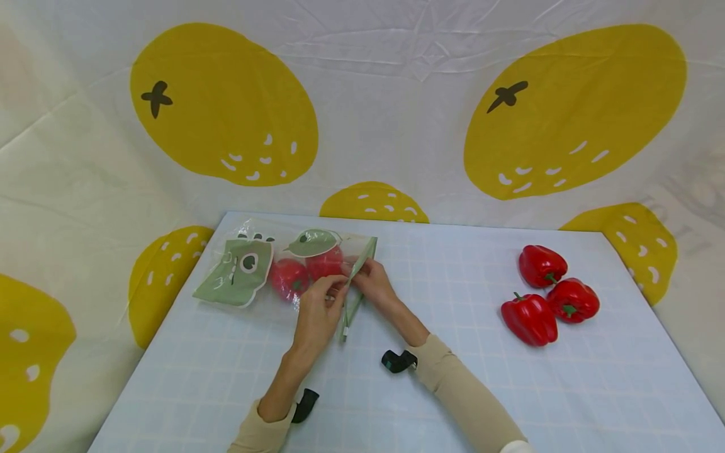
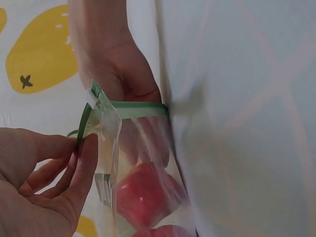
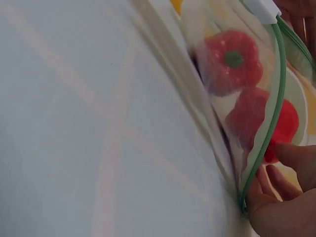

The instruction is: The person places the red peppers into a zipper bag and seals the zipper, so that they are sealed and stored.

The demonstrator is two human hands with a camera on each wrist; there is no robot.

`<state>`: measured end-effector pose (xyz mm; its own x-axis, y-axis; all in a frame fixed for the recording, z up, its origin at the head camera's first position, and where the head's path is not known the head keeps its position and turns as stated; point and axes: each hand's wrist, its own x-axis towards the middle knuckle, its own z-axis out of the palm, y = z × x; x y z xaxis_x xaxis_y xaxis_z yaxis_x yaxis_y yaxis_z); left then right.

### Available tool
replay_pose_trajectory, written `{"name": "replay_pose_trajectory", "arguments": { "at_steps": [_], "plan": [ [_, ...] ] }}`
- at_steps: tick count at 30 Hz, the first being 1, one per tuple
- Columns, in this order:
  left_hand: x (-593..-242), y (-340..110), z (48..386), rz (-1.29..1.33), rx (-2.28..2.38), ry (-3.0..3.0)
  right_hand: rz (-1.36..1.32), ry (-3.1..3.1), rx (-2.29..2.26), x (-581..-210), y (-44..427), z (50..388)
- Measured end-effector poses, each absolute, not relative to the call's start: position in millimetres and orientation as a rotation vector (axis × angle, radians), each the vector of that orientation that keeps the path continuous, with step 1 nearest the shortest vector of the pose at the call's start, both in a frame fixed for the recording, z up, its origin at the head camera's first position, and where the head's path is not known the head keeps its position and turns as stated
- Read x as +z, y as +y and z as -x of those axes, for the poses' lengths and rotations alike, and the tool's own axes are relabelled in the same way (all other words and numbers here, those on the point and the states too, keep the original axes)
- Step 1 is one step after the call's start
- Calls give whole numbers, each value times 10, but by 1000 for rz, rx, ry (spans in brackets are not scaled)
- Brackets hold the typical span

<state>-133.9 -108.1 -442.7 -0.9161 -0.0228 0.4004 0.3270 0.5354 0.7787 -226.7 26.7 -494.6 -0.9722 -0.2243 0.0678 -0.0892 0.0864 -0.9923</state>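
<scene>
A clear bag with green print [image 1: 243, 270] lies at the table's left back, with two red peppers [image 1: 290, 279] [image 3: 232, 61] inside it. My left hand [image 1: 318, 318] [image 2: 47, 173] pinches one green edge of the bag's mouth between thumb and fingertips. At the parted mouth is my right hand [image 1: 374, 284] [image 3: 284, 197]; its extended fingers show through the clear plastic in the left wrist view, close to a pepper [image 2: 145, 195]. A white slider [image 3: 264, 10] sits on the green zip strip [image 3: 276, 108].
Three more red peppers [image 1: 529, 319] [image 1: 542, 266] [image 1: 573, 301] lie close together at the right of the table [image 1: 442, 270]. A cloth printed with yellow fruit [image 1: 226, 107] hangs behind and beside the table.
</scene>
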Motion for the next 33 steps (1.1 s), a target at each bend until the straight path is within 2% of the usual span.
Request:
{"name": "replay_pose_trajectory", "arguments": {
  "at_steps": [22, 33],
  "plan": [
    [-4456, -1054, 1331, 206, -1388, -2480, 431, 2126, -1940, -4844, 658, 2167],
    [-4502, -1061, 1371, 231, -1404, -2429, 448, 2277, -1806, -4688, 880, 2079]
  ]
}}
